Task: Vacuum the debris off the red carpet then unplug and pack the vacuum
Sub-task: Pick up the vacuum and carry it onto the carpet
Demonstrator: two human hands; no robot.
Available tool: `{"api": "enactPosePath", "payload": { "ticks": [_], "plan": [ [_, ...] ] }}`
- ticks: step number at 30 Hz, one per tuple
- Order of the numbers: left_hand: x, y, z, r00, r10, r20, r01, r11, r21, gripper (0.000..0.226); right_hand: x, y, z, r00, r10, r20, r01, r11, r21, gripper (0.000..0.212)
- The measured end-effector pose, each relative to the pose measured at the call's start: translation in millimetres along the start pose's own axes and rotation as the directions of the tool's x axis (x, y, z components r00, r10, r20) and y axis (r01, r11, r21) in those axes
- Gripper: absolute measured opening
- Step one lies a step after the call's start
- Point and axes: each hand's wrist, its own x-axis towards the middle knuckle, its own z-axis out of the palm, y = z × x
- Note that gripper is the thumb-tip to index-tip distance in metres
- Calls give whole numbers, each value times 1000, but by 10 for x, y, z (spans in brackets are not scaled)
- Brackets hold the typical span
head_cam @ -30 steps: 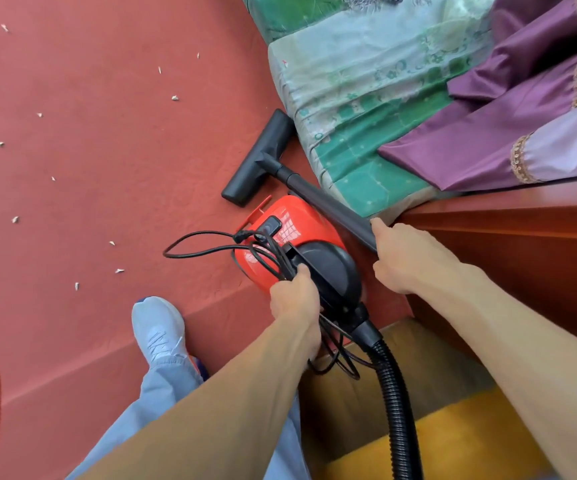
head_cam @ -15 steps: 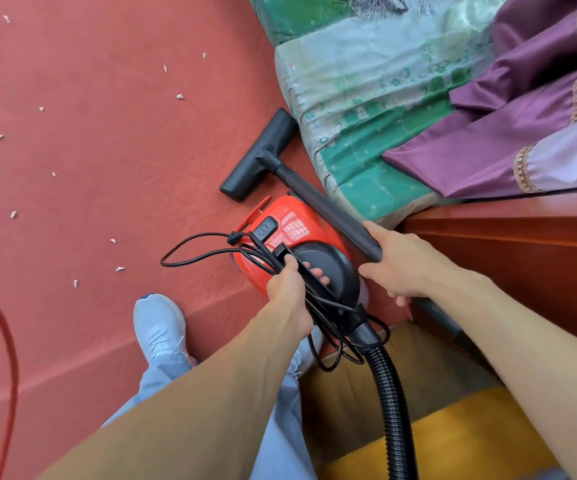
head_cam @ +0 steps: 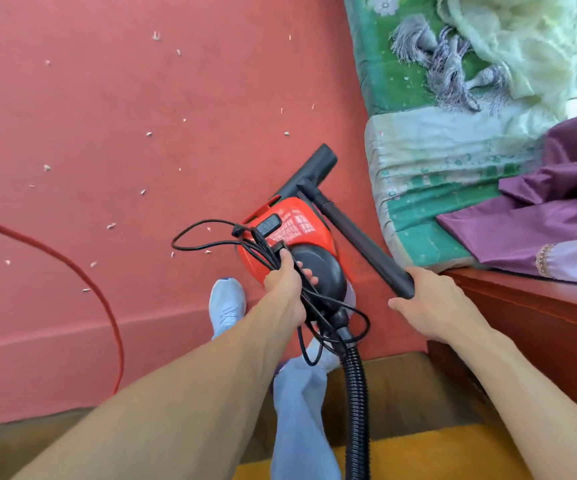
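A small red and black vacuum (head_cam: 292,226) hangs over the red carpet (head_cam: 107,116). My left hand (head_cam: 285,278) grips its black handle together with the bundled black power cord (head_cam: 211,237), whose loops dangle to the left and below. My right hand (head_cam: 432,303) holds the lower end of the black wand (head_cam: 360,247). The wand's floor nozzle (head_cam: 311,171) points away from me, beside the mattress. A ribbed black hose (head_cam: 356,393) runs down from the vacuum's rear. White debris bits (head_cam: 148,134) lie scattered over the carpet.
A red cable (head_cam: 82,275) curves across the carpet at left. A mattress with green patterned sheet (head_cam: 418,168) and purple cloth (head_cam: 540,216) lies at right, above a red-brown wooden frame (head_cam: 522,313). My grey shoe (head_cam: 226,303) stands on the carpet's edge; yellow flooring (head_cam: 418,455) is below.
The vacuum has come up off the carpet and swung right in my left hand. My right hand slid along the wand and lifted it. My view tilted up toward the mattress.
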Motion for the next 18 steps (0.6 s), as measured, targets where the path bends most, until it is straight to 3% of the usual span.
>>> {"api": "enactPosePath", "payload": {
  "ticks": [3, 10, 18],
  "plan": [
    [-318, 271, -314, 1000, 2, -21, -4, 998, -66, 43, -286, -342, -326, 998, -51, 32, 51, 999, 12, 48],
    [-1380, 966, -979, 999, -16, -28, 6, 951, -308, 43, -1142, -1101, -1117, 991, -137, 4, 136, 977, -164, 36],
    [-2478, 1420, -1791, 1000, -17, 11, 20, 894, -448, 45, -2301, -1986, -1661, 971, -237, 22, 237, 953, -190, 29]
  ]
}}
